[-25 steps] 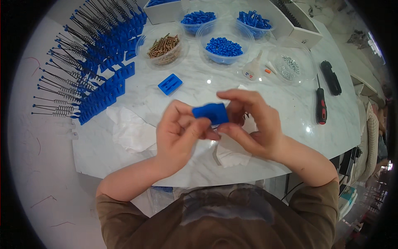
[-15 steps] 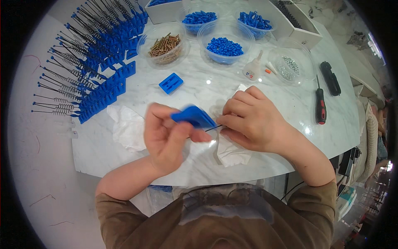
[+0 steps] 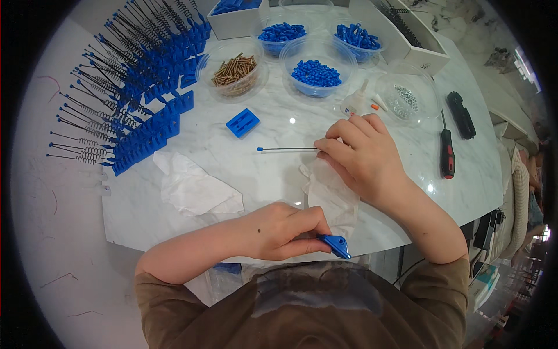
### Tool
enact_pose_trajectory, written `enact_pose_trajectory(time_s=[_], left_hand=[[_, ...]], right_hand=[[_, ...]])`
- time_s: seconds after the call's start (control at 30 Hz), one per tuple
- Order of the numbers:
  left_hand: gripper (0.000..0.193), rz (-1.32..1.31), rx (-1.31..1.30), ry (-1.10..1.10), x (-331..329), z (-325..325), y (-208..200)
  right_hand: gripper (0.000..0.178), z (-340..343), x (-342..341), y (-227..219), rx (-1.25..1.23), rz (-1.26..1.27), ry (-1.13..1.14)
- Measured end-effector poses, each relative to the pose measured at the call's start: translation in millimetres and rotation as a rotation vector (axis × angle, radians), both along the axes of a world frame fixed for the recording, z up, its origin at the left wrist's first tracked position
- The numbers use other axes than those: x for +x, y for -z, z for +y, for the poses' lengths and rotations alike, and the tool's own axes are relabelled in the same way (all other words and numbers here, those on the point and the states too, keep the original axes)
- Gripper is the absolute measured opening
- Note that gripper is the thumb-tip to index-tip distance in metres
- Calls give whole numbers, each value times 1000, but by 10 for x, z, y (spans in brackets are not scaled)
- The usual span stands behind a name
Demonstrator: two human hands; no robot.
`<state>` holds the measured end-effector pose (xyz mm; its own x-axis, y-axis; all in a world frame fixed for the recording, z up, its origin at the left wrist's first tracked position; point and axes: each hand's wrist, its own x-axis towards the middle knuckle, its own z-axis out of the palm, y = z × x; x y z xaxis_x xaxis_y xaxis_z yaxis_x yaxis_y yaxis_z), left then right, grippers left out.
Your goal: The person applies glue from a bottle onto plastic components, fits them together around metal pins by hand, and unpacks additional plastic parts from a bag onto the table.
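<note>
Close to the table's front edge, my left hand (image 3: 285,230) is closed on a blue plastic piece (image 3: 335,245) with a small round hole; its other end is hidden by the fingers. My right hand (image 3: 366,154) pinches a thin black rod (image 3: 290,149), which points left just above the marble table and ends in a small blue tip (image 3: 260,149). The rod's other end is hidden in that hand. Under the right wrist lies a crumpled white tissue (image 3: 334,189). A flat blue block (image 3: 242,123) with slots sits beyond the rod.
Rows of blue pieces with black springs and rods (image 3: 145,136) line the left side. Tubs of brass pins (image 3: 234,70), blue beads (image 3: 315,74) and small silvery parts (image 3: 405,100) stand behind. A screwdriver (image 3: 447,154) lies right; another tissue (image 3: 197,189) lies left.
My left hand has come down toward my body with the blue piece, away from my right hand. The rod with its blue tip now shows plainly in my right hand.
</note>
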<state>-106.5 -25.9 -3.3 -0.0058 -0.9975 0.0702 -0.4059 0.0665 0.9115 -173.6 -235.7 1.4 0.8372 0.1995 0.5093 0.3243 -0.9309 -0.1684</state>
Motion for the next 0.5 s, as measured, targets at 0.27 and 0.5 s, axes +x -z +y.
enact_pose_trajectory(time_s=[0.27,0.5], left_hand=[[20,110,75,26,18,-35,-13],[23,19,-308,-116,71,65,80]], right_hand=[[12,-71,57,97,-50,-2,76],[14,89,-72,-29,243,73,-86]])
